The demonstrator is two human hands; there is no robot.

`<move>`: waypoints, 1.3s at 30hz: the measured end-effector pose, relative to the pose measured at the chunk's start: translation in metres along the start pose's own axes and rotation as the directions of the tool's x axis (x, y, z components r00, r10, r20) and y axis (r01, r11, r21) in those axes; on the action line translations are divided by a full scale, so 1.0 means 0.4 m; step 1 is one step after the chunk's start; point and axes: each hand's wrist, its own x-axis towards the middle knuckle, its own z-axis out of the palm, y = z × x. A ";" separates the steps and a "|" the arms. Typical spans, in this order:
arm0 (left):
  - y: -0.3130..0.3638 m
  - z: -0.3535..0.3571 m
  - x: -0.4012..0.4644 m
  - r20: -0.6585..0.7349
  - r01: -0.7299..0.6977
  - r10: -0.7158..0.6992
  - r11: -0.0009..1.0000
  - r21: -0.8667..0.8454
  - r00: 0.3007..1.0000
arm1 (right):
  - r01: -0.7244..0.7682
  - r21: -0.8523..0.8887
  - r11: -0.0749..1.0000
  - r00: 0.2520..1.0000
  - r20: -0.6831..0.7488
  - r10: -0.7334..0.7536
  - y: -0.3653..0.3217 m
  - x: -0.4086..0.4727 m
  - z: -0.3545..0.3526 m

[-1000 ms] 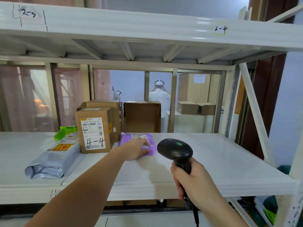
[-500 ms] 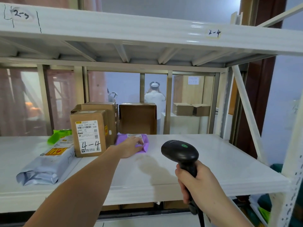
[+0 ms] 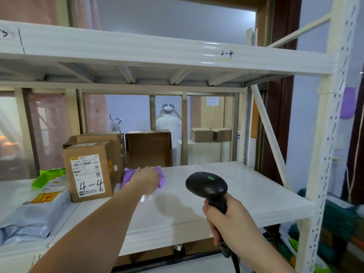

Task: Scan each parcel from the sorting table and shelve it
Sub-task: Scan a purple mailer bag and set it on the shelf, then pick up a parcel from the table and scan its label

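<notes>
Where the left hand (image 3: 146, 177) lies flat on the purple parcel (image 3: 160, 177), its fingers look extended and pressed on the wrapper rather than curled round it, though their tips are hard to make out. That parcel rests on the white shelf (image 3: 246, 191), just beside the brown box marked 4-4 (image 3: 89, 171) and in front of a plain carton (image 3: 148, 149). Judged by its low, creased outline, it is a soft, light poly mailer: limp, somewhat slick, best slid under a flat palm or pinched at an edge. Meanwhile the right hand (image 3: 226, 219) grips the black scanner (image 3: 206, 187), fingers clamped round the handle.
</notes>
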 end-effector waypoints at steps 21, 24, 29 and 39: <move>0.689 -0.056 -0.281 -0.074 -0.505 0.531 0.742 -0.441 0.844 | -0.232 -0.011 0.973 0.819 -0.541 0.189 0.007 -0.435 -0.111; 0.780 -0.051 -0.362 -0.078 -0.573 0.609 0.684 -0.452 0.789 | -0.261 0.028 0.965 0.754 -0.619 0.221 0.019 -0.530 -0.136; 0.917 -0.026 -0.449 -0.063 -0.665 0.710 0.620 -0.415 0.701 | -0.288 0.050 0.956 0.661 -0.712 0.236 0.045 -0.674 -0.196; 1.146 0.083 -0.563 0.082 -0.648 0.735 0.640 -0.413 0.673 | -0.366 0.051 0.929 0.616 -0.735 0.283 0.089 -0.898 -0.368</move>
